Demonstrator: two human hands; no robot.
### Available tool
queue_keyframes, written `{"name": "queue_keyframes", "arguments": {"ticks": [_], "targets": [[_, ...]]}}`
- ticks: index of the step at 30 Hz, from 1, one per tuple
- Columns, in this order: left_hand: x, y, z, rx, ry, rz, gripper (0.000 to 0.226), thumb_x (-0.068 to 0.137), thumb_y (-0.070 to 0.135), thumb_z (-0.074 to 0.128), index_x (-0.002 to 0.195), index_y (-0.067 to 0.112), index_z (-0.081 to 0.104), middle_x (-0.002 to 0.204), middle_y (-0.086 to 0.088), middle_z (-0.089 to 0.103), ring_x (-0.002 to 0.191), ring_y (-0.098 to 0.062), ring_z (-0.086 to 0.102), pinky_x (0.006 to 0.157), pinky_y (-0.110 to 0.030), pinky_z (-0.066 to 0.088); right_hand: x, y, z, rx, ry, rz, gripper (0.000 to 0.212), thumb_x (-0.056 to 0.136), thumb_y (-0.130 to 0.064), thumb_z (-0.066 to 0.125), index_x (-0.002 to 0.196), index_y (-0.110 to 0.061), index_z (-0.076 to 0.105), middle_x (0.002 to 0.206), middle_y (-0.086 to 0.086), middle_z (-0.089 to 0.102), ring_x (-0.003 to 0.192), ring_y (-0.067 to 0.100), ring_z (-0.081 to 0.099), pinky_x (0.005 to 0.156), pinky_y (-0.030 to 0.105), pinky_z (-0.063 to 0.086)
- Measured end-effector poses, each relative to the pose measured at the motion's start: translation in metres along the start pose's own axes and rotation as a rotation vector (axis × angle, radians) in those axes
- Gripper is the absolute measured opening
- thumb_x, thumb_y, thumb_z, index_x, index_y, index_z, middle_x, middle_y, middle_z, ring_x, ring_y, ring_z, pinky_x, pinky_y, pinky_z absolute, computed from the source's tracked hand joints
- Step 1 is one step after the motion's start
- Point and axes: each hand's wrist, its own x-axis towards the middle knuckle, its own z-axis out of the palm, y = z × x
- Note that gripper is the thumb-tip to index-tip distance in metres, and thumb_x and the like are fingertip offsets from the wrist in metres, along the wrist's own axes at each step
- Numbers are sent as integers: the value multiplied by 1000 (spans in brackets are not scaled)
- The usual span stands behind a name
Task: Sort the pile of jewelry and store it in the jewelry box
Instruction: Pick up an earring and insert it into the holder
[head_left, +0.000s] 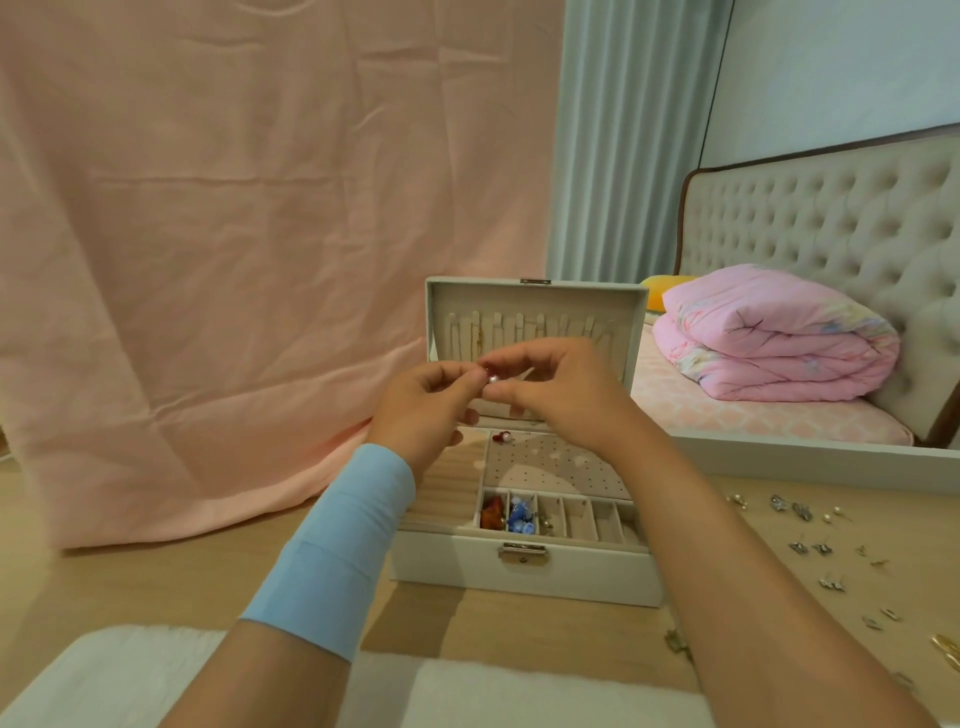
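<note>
Left hand (428, 400) and right hand (563, 395) pinch a pearl earring (491, 378) over the open jewelry box (524, 571). Next, probably: seat it in the stud panel (550, 467). Pile (815, 540) waits on the table (156, 571).

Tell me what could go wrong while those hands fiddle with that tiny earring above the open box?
The pearl earring is pinched only between fingertips of the left hand and right hand. If the grip slips, it could fall into a wrong compartment of the jewelry box or roll away. The loose earrings on the table lie close by the right forearm, so a careless sweep might scatter them.
</note>
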Motion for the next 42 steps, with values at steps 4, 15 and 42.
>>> {"name": "queue_keyframes", "arguments": {"ticks": [4,15,42], "targets": [[11,5,8,70,-42,18,10,93,29,66,91,23,73,87,5,74,68,-9,63,62,-25,50,1,9,-3,37,82,41,28,86,-9,77,112,-21,78,90,-8,79,62,13,66,71,26,61],[30,-21,17,297,-118,134,11,93,23,64,86,23,71,82,5,72,68,-5,61,69,-26,52,1,31,-8,-189,117,73,17,86,-22,79,99,-34,80,89,-17,76,79,-5,66,76,26,54],[38,-47,6,963,-268,284,25,92,26,59,109,38,73,109,14,70,87,-6,53,81,-25,49,-1,31,7,-978,-208,76,20,96,-26,65,111,-29,78,101,-6,77,91,15,68,84,32,56]]}}
